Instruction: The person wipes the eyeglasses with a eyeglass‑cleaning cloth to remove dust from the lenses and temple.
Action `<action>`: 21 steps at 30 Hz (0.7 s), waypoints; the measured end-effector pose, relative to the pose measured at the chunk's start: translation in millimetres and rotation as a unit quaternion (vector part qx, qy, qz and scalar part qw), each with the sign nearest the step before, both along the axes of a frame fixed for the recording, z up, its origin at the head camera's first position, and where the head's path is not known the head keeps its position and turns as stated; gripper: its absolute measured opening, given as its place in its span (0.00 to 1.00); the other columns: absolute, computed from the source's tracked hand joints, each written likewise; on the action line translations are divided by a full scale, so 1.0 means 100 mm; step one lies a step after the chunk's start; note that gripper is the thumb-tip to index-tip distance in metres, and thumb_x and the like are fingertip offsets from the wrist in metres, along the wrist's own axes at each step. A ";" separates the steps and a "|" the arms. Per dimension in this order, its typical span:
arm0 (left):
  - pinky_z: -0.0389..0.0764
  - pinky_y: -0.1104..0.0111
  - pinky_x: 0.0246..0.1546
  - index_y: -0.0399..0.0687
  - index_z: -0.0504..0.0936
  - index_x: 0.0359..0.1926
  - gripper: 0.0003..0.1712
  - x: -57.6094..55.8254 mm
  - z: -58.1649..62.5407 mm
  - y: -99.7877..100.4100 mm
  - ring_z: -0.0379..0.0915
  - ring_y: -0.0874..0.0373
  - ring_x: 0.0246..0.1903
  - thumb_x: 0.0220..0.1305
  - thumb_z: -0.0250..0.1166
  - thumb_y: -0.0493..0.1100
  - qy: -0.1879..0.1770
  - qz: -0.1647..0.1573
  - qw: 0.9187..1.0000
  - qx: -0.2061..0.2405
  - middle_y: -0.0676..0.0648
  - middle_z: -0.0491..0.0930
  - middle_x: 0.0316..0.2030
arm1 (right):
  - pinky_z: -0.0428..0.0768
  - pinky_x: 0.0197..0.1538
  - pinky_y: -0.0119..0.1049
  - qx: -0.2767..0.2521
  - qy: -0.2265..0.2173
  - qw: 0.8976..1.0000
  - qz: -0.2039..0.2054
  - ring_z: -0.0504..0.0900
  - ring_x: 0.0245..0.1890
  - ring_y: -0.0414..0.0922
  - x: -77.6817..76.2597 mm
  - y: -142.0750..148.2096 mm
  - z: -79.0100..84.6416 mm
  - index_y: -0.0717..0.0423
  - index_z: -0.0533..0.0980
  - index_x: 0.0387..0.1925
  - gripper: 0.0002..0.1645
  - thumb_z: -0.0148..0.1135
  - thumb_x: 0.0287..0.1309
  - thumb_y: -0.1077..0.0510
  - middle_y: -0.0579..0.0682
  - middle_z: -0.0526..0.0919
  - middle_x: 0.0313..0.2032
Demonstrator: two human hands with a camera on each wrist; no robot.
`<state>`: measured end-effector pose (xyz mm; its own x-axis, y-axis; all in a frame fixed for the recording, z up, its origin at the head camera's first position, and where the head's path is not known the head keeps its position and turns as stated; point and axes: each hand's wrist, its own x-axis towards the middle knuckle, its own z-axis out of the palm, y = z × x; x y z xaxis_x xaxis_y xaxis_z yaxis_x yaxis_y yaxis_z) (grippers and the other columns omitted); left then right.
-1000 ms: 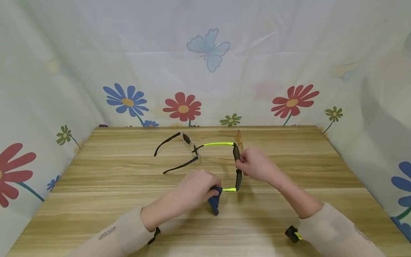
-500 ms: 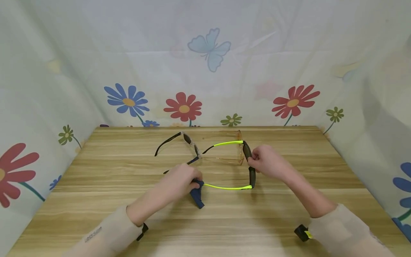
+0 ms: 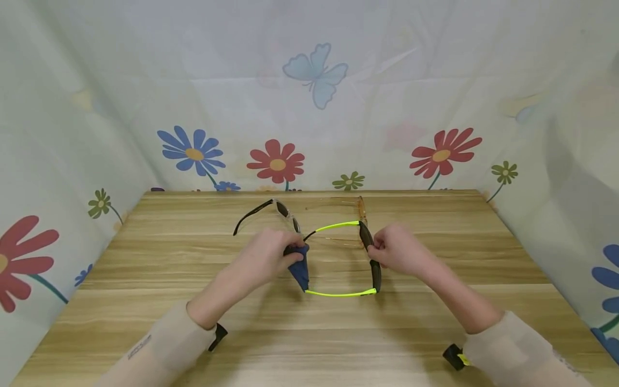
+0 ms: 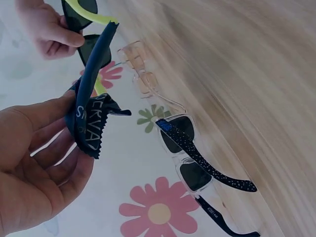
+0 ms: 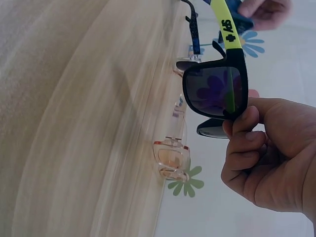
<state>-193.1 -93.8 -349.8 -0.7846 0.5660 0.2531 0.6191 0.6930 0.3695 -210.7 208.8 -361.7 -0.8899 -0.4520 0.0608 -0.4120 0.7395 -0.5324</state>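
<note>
Over the bench [image 3: 145, 279], between its left and right edges, neon-yellow-and-black sunglasses [image 3: 376, 275] are gripped mid-front by the right hand [image 3: 400, 250]; in the left hand [image 3: 268, 251] a navy cloth [image 3: 301, 269] is pinched. Temples [image 3: 338, 294] seem best wiped lightly, without bending.

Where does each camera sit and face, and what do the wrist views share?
Head: worn on the head, facing forward and down at the wooden table; both sleeves, left grip and right grip show.
Left wrist: on that wrist, looking past the left grip at the blue cloth; right grip at top left.
Right wrist: on that wrist, looking past the right grip at the yellow-templed black sunglasses; left grip at top right.
Both wrist views share the yellow-templed black sunglasses, the blue cloth and the amber-tinted glasses.
</note>
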 end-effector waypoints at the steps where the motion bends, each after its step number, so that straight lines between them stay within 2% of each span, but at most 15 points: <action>1: 0.83 0.69 0.36 0.42 0.89 0.43 0.08 -0.01 0.01 0.01 0.84 0.60 0.35 0.63 0.75 0.39 0.003 0.002 1.000 0.003 0.49 0.88 0.35 | 0.62 0.19 0.30 0.000 0.005 1.000 0.002 0.63 0.10 0.36 0.01 -0.01 -0.01 0.50 0.68 0.10 0.25 0.62 0.63 0.65 0.38 0.70 0.09; 7: 0.81 0.68 0.34 0.43 0.89 0.43 0.08 -0.04 0.06 0.06 0.82 0.61 0.33 0.63 0.75 0.40 0.011 0.019 1.000 0.019 0.51 0.87 0.33 | 0.60 0.19 0.30 0.002 0.014 1.000 0.008 0.60 0.10 0.34 0.04 -0.07 -0.03 0.48 0.64 0.10 0.26 0.61 0.59 0.66 0.36 0.63 0.08; 11: 0.82 0.67 0.35 0.44 0.89 0.43 0.09 -0.07 0.10 0.10 0.82 0.60 0.33 0.63 0.76 0.40 0.034 0.032 0.998 0.032 0.51 0.87 0.34 | 0.59 0.21 0.30 0.003 0.013 1.000 0.013 0.57 0.11 0.34 0.08 -0.11 -0.05 0.46 0.60 0.11 0.27 0.61 0.59 0.66 0.35 0.57 0.10; 15: 0.82 0.67 0.36 0.45 0.89 0.43 0.09 -0.09 0.13 0.13 0.82 0.61 0.32 0.62 0.76 0.41 0.048 0.037 0.997 0.043 0.51 0.87 0.34 | 0.58 0.22 0.30 0.006 0.030 0.999 0.022 0.55 0.13 0.33 0.10 -0.17 -0.07 0.45 0.58 0.12 0.27 0.60 0.57 0.66 0.35 0.55 0.11; 21: 0.82 0.65 0.39 0.46 0.89 0.43 0.09 -0.11 0.13 0.22 0.83 0.60 0.34 0.64 0.75 0.43 0.043 0.044 0.998 0.012 0.51 0.87 0.35 | 0.55 0.23 0.30 0.014 0.061 0.997 0.033 0.51 0.15 0.33 0.15 -0.27 -0.07 0.44 0.56 0.11 0.27 0.61 0.54 0.65 0.34 0.52 0.12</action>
<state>-203.9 -71.6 -336.9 -0.8051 0.4896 0.3347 0.5872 0.7374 0.3338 -195.9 182.1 -368.7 -0.8443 -0.5131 0.1546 -0.5219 0.7216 -0.4550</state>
